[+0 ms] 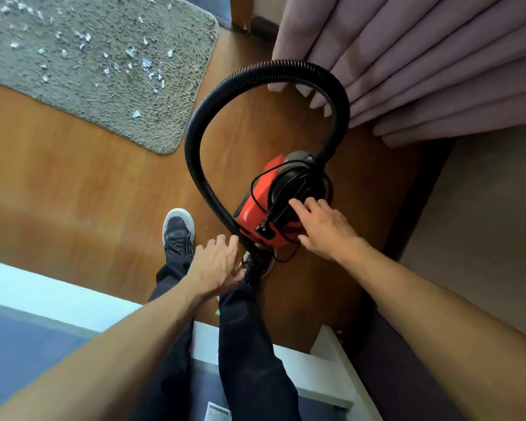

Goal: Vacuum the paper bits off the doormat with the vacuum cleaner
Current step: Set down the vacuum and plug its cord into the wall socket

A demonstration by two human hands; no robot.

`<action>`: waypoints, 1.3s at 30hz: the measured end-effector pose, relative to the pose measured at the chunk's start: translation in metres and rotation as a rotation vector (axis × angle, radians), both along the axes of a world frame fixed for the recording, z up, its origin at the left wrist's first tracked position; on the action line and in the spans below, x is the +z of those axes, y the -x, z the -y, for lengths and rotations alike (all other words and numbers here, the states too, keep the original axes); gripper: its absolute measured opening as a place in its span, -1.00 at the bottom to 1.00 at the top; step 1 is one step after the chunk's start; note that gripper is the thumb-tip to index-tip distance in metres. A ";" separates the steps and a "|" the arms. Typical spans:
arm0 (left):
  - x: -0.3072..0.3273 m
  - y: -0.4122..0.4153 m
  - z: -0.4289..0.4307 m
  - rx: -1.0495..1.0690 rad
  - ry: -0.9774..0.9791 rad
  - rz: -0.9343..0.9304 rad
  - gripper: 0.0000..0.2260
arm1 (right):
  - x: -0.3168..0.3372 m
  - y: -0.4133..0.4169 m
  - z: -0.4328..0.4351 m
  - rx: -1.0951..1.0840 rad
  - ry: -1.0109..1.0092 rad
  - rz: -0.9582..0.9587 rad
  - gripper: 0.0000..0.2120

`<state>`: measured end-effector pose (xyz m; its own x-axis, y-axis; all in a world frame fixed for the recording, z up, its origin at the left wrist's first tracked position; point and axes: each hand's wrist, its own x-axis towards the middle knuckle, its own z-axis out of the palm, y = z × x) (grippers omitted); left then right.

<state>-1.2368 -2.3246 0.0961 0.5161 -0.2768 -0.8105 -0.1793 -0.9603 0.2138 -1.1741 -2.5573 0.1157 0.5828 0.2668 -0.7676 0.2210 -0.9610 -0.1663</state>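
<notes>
A small red and black vacuum cleaner [264, 208] stands on the wooden floor in front of my feet, with a black cord wound around its body. Its black ribbed hose [201, 117] arcs up and over in a big loop. My right hand [325, 229] reaches to the vacuum's black top, fingers spread and touching the cord. My left hand [216, 264] is at the hose's lower end near the vacuum, fingers loosely extended against it. The grey shaggy doormat [73, 95] lies at the upper left, strewn with several white paper bits [148, 62].
A pink curtain [422, 56] hangs at the upper right, touching the hose loop. My legs and a dark shoe [178, 229] stand on the floor. A white edge [43, 293] runs along the lower left. Dark furniture [407, 360] sits at the lower right.
</notes>
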 end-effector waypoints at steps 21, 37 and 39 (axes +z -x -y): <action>-0.068 0.039 0.072 0.261 0.177 -0.186 -0.40 | -0.102 -0.065 -0.075 0.654 0.051 -0.080 -0.78; -0.082 0.041 0.094 0.167 0.189 -0.216 -0.38 | -0.121 -0.066 -0.068 0.602 0.000 -0.083 -0.77; -0.084 0.041 0.096 0.157 0.185 -0.218 -0.37 | -0.126 -0.061 -0.067 0.593 0.005 -0.088 -0.75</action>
